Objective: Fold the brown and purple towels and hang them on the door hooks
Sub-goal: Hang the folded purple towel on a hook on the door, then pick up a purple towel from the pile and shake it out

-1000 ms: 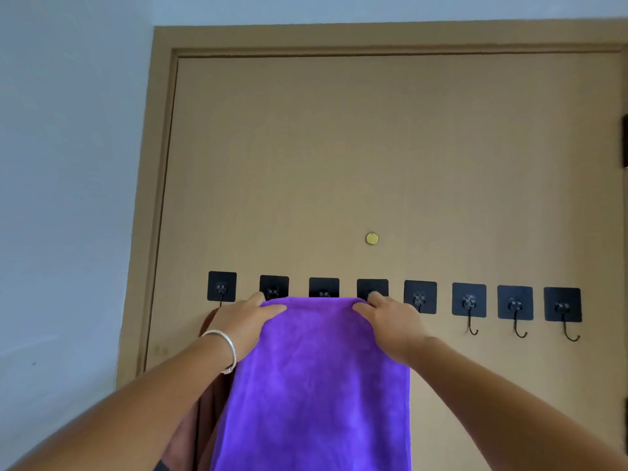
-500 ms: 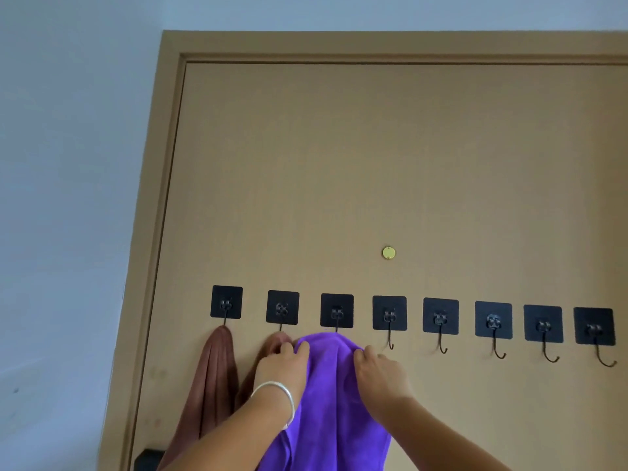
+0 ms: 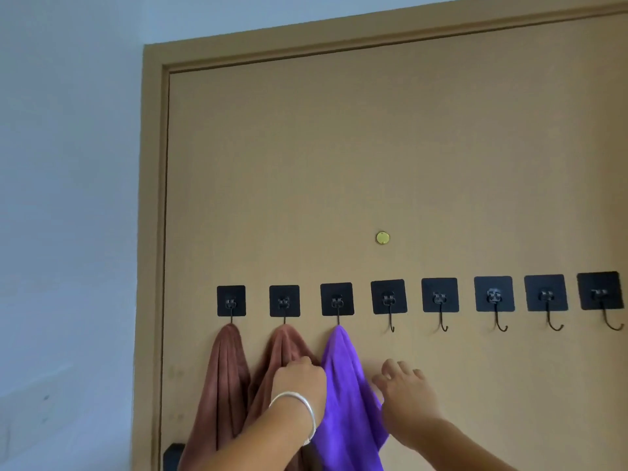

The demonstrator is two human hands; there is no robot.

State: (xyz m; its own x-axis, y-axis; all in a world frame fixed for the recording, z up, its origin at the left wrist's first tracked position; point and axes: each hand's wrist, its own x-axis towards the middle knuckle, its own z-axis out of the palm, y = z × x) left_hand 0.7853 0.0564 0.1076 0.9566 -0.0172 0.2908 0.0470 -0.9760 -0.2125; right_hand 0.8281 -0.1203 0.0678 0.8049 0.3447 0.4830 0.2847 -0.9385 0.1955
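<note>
A row of black adhesive hooks crosses the tan door. A brown towel hangs from the first hook on the left, and a second brown towel from the one beside it. The purple towel hangs from the third hook. My left hand, with a silver bangle on its wrist, rests against the purple towel's left edge, fingers curled; whether it grips the cloth is hidden. My right hand is just right of the towel, fingers spread, holding nothing.
Several bare hooks run to the right of the purple towel. A brass peephole sits above the row. The door frame and a pale wall lie to the left. A small black object shows at the frame's bottom.
The purple towel went from spread wide in both hands to bunched and hanging on the third hook. Both hands have dropped lower, and my right hand has let go.
</note>
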